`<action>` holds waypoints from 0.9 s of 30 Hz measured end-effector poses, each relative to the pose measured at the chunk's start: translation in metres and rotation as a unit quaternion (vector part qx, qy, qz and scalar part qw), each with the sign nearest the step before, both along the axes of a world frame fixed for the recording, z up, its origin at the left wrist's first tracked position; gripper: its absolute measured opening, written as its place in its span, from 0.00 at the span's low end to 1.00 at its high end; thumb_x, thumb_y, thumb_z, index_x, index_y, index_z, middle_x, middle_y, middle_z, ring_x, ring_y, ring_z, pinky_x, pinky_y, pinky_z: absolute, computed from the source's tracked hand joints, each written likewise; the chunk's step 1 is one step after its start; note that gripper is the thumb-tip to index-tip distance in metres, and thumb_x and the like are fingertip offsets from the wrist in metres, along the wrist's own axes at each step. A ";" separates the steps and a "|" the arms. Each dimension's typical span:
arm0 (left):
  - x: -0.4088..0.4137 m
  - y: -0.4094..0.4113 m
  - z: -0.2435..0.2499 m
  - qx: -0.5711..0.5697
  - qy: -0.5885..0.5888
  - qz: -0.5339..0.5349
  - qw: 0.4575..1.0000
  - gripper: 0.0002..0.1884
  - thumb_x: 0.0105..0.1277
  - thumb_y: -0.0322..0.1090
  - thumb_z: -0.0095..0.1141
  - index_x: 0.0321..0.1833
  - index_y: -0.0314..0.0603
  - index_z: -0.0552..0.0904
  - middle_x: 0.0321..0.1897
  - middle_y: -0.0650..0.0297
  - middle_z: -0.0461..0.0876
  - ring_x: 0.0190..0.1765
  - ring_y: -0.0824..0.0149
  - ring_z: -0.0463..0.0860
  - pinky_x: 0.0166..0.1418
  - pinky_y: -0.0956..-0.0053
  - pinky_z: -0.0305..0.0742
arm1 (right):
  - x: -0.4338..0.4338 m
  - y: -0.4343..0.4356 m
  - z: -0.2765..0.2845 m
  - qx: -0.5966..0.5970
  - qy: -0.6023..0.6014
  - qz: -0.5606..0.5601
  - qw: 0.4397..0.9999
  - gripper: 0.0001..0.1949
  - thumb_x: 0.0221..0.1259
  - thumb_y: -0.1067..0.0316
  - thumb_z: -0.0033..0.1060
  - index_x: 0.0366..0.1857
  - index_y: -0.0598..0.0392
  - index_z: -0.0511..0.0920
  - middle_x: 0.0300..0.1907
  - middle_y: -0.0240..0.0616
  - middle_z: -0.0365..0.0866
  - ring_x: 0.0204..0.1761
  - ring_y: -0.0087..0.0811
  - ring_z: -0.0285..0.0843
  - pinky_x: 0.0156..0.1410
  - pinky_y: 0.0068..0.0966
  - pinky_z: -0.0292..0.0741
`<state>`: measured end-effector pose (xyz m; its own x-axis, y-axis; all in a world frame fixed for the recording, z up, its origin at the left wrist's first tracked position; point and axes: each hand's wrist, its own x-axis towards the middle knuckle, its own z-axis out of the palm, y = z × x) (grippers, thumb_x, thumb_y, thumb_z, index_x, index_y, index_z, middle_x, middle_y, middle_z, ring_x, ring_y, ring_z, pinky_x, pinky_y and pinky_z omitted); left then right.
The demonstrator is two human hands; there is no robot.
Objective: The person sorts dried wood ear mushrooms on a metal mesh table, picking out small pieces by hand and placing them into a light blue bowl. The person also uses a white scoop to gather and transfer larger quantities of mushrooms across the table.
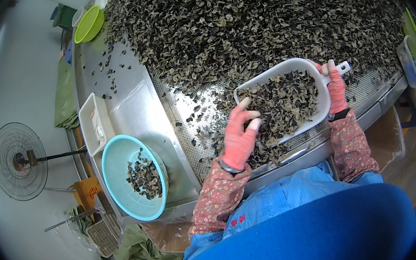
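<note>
My right hand (335, 86), in a pink glove with pale fingertips, grips a white plastic scoop (326, 107) where its handle joins the back wall. Dried black fungus pieces (289, 99) fill much of the scoop, which lies tilted over the perforated metal table. My left hand (242, 132), gloved alike, is at the scoop's open front with fingers spread and curved, close to the pieces there; whether the fingertips touch them I cannot tell. A large heap of the same dried fungus (257, 20) covers the table beyond the scoop.
Left of my left hand, a light blue plastic basket (115, 179) holds some fungus. Behind it stands a white rectangular tray (87, 120). A lime-green basin (89, 24) sits at the far left, a clear container (411, 64) at the right edge. A wire-caged fan (19, 161) stands beyond the table.
</note>
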<state>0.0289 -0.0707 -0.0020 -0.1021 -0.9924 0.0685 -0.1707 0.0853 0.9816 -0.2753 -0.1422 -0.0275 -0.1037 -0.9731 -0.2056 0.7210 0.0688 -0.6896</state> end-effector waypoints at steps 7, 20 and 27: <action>0.097 0.057 0.020 -0.018 0.113 0.218 0.969 0.10 0.72 0.24 0.59 0.53 0.39 0.86 0.67 0.52 0.80 0.64 0.60 0.81 0.71 0.64 0.76 | -0.030 0.005 -0.015 -0.021 -0.117 -0.001 0.993 0.20 0.80 0.46 0.57 0.27 0.44 0.73 0.48 0.41 0.88 0.50 0.34 0.82 0.64 0.36 0.78; 0.232 0.124 0.028 -0.138 -0.574 0.336 0.734 0.26 0.66 0.27 0.60 0.69 0.37 0.79 0.74 0.46 0.72 0.78 0.40 0.68 0.84 0.47 0.60 | -0.348 0.172 -0.041 0.005 0.138 -0.261 0.955 0.15 0.82 0.49 0.51 0.42 0.45 0.81 0.36 0.29 0.81 0.41 0.28 0.78 0.52 0.31 0.76; 0.021 0.061 -0.009 -0.238 -0.397 -0.155 0.873 0.31 0.61 0.45 0.71 0.67 0.48 0.79 0.72 0.52 0.74 0.75 0.44 0.70 0.81 0.41 0.60 | -0.474 0.415 -0.046 0.115 0.446 -0.464 0.757 0.19 0.82 0.52 0.50 0.64 0.52 0.77 0.53 0.37 0.85 0.56 0.37 0.83 0.65 0.37 0.81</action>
